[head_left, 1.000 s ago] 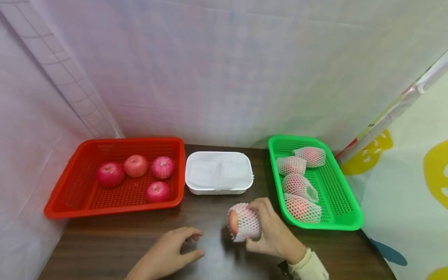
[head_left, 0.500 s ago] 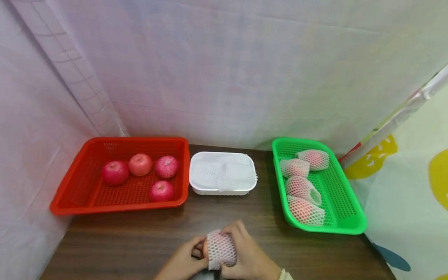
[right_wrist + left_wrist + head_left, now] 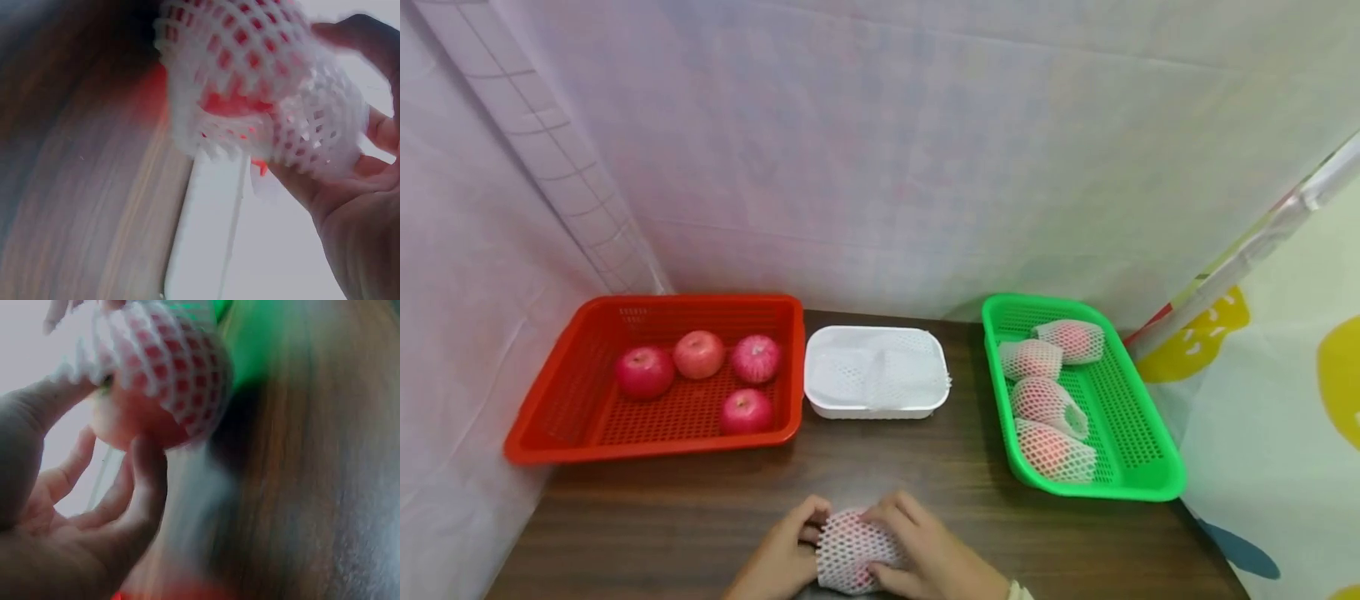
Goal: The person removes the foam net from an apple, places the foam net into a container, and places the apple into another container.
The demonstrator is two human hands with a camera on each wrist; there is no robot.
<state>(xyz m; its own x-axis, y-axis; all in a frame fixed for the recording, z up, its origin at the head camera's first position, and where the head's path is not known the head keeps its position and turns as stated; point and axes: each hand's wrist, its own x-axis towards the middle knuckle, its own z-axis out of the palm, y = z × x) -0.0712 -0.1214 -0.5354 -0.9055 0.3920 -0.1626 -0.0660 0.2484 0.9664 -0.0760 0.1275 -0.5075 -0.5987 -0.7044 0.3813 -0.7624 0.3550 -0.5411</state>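
Observation:
At the table's front, a white foam net sleeve (image 3: pixel 853 550) covers most of a red apple (image 3: pixel 134 419). My left hand (image 3: pixel 784 552) pinches the left end, with thumb and fingers at the apple and the net's edge. In the left wrist view, the apple's bare end and dark stem hollow show beyond the net. My right hand (image 3: pixel 928 552) grips the netted apple from the right, fingers over the top and thumb on the near side. In the right wrist view, loose net (image 3: pixel 325 125) bunches by the right palm. The apple's underside is hidden in the head view.
A red basket (image 3: pixel 658 452) with several bare apples stands at back left. Between it and the green basket (image 3: pixel 1150 492), which holds several netted apples, sits a white tray (image 3: pixel 876 412) of flattened foam nets. A pale curtain (image 3: pixel 865 167) hangs behind the dark wooden table (image 3: pixel 662 517).
The right hand has brought the netted apple left and nearer my body. The left hand has come to it and taken hold. The net now covers the apple's left end in the head view.

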